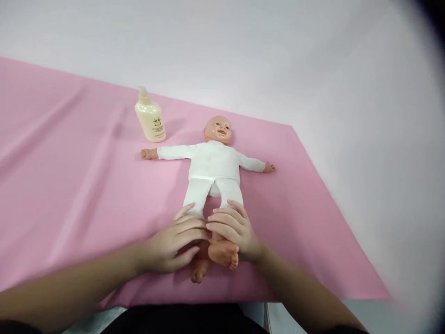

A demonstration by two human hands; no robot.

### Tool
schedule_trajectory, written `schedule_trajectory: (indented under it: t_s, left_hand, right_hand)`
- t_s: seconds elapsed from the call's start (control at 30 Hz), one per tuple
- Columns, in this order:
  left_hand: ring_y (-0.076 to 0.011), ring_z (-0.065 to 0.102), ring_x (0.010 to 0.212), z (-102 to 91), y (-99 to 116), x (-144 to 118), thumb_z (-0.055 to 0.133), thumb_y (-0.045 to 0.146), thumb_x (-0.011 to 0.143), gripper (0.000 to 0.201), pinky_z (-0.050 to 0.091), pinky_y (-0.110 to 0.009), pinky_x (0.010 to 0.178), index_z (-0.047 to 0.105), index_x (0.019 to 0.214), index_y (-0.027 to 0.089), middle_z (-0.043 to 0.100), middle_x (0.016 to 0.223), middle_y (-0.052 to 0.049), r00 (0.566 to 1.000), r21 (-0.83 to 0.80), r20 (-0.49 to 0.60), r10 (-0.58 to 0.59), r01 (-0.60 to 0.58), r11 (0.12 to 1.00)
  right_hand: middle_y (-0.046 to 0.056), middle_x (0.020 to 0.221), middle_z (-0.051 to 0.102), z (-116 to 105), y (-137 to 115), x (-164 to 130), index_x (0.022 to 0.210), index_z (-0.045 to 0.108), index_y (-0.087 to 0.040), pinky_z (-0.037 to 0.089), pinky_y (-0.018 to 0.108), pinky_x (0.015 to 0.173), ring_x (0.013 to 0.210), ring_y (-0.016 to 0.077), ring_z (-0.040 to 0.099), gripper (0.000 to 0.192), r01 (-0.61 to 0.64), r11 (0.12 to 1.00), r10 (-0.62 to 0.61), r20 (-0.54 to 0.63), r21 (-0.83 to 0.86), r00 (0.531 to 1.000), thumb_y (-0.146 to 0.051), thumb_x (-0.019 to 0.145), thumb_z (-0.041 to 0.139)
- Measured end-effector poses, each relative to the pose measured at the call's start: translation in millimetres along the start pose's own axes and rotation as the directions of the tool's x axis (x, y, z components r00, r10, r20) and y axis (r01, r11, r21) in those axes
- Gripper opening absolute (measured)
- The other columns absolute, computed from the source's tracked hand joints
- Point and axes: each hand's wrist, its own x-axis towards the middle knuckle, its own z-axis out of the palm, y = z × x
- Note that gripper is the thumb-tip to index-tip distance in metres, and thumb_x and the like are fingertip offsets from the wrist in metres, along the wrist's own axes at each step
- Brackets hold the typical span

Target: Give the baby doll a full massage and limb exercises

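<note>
- Head view, left hand (pixel 179 243): back of hand uppermost, fingers slightly spread and gently bent, laid across the doll's lower leg on the picture's left; thumb held apart from the fingers, near the ankle.
- Right hand (pixel 236 229): fingers side by side and bent over the other lower leg; thumb hidden, so whether it grips or merely rests cannot be told.
- Doll (pixel 213 160): one, on its back at the near part of the table, arms outstretched, head away from the person; white long-sleeved top and white trousers; bare feet below the hands, one foot (pixel 224 254) turned sole outward.
- Obstruction: both hands cover much of the doll's shins.
- Pump bottle (pixel 151 118): one, cream-coloured, upright, just beyond the doll's outstretched arm on the picture's left.
- Pink cloth (pixel 295 222): covers the table, creased on the left.
- Dark garment (pixel 184 320): at the bottom edge, worn by the person.
- Markings: bottle front bears a small yellow-and-dark emblem (pixel 157 121) above lines of print, too small to read.
</note>
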Motion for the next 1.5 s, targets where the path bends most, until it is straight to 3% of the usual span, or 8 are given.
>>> schedule_trajectory:
  t_s: [0.13, 0.3, 0.4, 0.6, 0.9, 1.27, 1.4, 1.5]
  left_hand:
    - [-0.0154, 0.057, 0.105, -1.6, 2.1, 2.0, 0.042, 0.011, 0.085, 0.026, 0.011, -0.048, 0.117, 0.057, 0.103, 0.02, 0.064, 0.104, -0.004, 0.998, -0.013, -0.033, -0.051, 0.05, 0.999]
    - [-0.0143, 0.058, 0.102, -1.0, 3.8, 3.2, 0.044, 0.01, 0.084, 0.024, 0.009, -0.048, 0.118, 0.059, 0.098, 0.02, 0.065, 0.1, -0.002, 0.999, -0.03, -0.035, -0.017, 0.016, 0.999]
    - [-0.0141, 0.059, 0.101, 0.1, 3.5, 3.1, 0.044, 0.01, 0.084, 0.022, 0.007, -0.049, 0.118, 0.06, 0.096, 0.021, 0.066, 0.098, -0.002, 0.999, -0.029, -0.037, -0.003, 0.002, 1.0]
    - [-0.0161, 0.059, 0.103, 2.5, 2.1, 2.5, 0.045, 0.015, 0.085, 0.021, 0.004, -0.05, 0.117, 0.062, 0.095, 0.021, 0.067, 0.097, -0.003, 0.999, -0.038, -0.041, 0.027, -0.029, 0.999]
    - [-0.017, 0.058, 0.103, 2.6, 2.8, 2.3, 0.045, 0.015, 0.085, 0.021, 0.004, -0.05, 0.117, 0.062, 0.097, 0.021, 0.067, 0.097, -0.003, 0.997, -0.041, -0.024, 0.067, -0.068, 0.997]
    - [-0.0193, 0.058, 0.102, 3.6, 2.4, 1.2, 0.048, 0.017, 0.085, 0.023, 0.007, -0.053, 0.116, 0.059, 0.105, 0.021, 0.068, 0.098, -0.005, 0.986, -0.037, -0.001, 0.167, -0.167, 0.985]
    - [-0.0192, 0.059, 0.102, 0.6, 5.0, 4.9, 0.048, 0.014, 0.084, 0.024, 0.013, -0.052, 0.116, 0.058, 0.105, 0.018, 0.068, 0.099, -0.007, 0.974, -0.029, 0.009, 0.227, -0.227, 0.974]
    - [-0.0197, 0.058, 0.102, -0.8, 6.9, 8.7, 0.049, 0.013, 0.082, 0.024, 0.025, -0.047, 0.113, 0.058, 0.104, 0.016, 0.068, 0.1, -0.007, 0.961, -0.041, 0.005, 0.275, -0.275, 0.961]
  right_hand:
    - [0.001, 0.089, 0.071, 1.2, -1.4, -0.9, 0.091, 0.06, -0.02, 0.043, 0.039, 0.097, 0.092, 0.0154, 0.064, 0.012, -0.004, 1.0, 0.005, -0.029, 0.026, 1.0, -0.021, 0.089, 0.048]
    - [-0.002, 0.075, 0.068, -1.7, -2.0, 4.0, 0.081, 0.054, -0.022, 0.048, 0.032, 0.083, 0.075, 0.0127, 0.064, 0.004, -0.078, 0.991, 0.079, 0.001, 0.104, 0.997, -0.023, 0.084, 0.056]
    - [-0.003, 0.068, 0.065, -2.6, -2.5, 5.4, 0.076, 0.05, -0.023, 0.048, 0.031, 0.076, 0.066, 0.0124, 0.061, 0.018, -0.127, 0.984, 0.129, -0.007, 0.122, 0.992, -0.034, 0.079, 0.064]
    - [-0.003, 0.06, 0.057, -3.5, -4.3, 7.4, 0.072, 0.045, -0.023, 0.046, 0.032, 0.067, 0.056, 0.0139, 0.057, 0.036, -0.161, 0.975, 0.164, -0.007, 0.151, 0.986, -0.056, 0.073, 0.06]
    - [-0.005, 0.057, 0.058, -10.4, -11.3, 17.8, 0.072, 0.048, -0.023, 0.049, 0.033, 0.067, 0.056, 0.0139, 0.061, 0.017, -0.202, 0.955, 0.213, -0.031, 0.217, 0.977, -0.035, 0.073, 0.06]
    - [-0.005, 0.06, 0.057, -11.1, -22.2, 18.4, 0.083, 0.05, -0.023, 0.051, 0.034, 0.07, 0.057, 0.0144, 0.061, 0.017, -0.166, 0.945, 0.182, -0.034, 0.282, 0.983, -0.029, 0.07, 0.057]
    - [-0.004, 0.064, 0.06, -9.9, -22.0, 16.7, 0.089, 0.05, -0.02, 0.051, 0.031, 0.071, 0.06, 0.0126, 0.062, 0.021, -0.113, 0.949, 0.135, -0.057, 0.295, 0.989, -0.028, 0.07, 0.057]
    - [-0.004, 0.064, 0.06, -7.2, -22.7, 14.4, 0.087, 0.05, -0.02, 0.051, 0.03, 0.072, 0.062, 0.0113, 0.062, 0.019, -0.068, 0.951, 0.09, -0.058, 0.301, 0.994, -0.027, 0.071, 0.056]
